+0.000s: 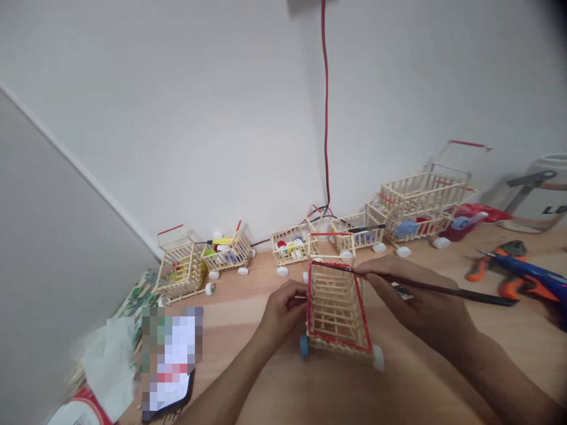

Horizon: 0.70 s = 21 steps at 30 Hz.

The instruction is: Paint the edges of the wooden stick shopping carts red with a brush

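Popsicle-stick cart [337, 307] between both hands [416, 295]

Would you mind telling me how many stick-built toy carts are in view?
7 carts: one held; four along the wall at; two stacked rightmost; others may be hidden.

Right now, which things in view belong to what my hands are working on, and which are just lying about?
In hand: popsicle-stick shopping cart with red edging, held by the left hand; thin dark stick, held by the right hand.

Lying about: other stick carts along the wall; blue-and-orange glue gun; orange-handled tool; crumpled white tissue; red-and-black wire.
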Available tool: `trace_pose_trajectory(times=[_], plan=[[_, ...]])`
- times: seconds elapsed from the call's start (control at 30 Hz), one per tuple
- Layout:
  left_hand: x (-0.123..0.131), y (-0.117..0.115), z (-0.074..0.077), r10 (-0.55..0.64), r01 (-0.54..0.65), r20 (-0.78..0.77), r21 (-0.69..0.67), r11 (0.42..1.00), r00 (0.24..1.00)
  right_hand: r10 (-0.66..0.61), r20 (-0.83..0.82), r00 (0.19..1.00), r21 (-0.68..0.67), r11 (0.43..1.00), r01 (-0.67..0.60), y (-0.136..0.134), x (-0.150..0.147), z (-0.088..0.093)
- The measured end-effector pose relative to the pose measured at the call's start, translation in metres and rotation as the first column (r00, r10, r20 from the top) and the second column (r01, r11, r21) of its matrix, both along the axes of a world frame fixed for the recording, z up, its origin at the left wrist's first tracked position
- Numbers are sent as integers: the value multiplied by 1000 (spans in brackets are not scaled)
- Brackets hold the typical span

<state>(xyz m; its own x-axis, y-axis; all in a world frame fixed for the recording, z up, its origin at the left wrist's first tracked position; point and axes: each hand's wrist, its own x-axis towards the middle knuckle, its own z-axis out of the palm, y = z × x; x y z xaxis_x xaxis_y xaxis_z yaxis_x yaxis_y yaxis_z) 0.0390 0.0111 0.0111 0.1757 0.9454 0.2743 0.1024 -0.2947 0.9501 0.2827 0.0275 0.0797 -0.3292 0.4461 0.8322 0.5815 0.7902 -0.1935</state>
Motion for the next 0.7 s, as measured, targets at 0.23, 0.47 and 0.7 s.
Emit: trace_pose_trajectory(times=[0.23,0.47,0.7], plan=[[0,-1,-3,-31,31,37,-13,999,999,16,6,1000,-5,1000,-16,1,-1,-3],[0,-3,-5,-7,7,13,1,1000,1000,-48,-158,986,-75,997,36,-6,15,-7],[0,-6,-6,19,-18,-34,24,1000,999,-102,-267,958,-126,990,71,-19,24,-2]])
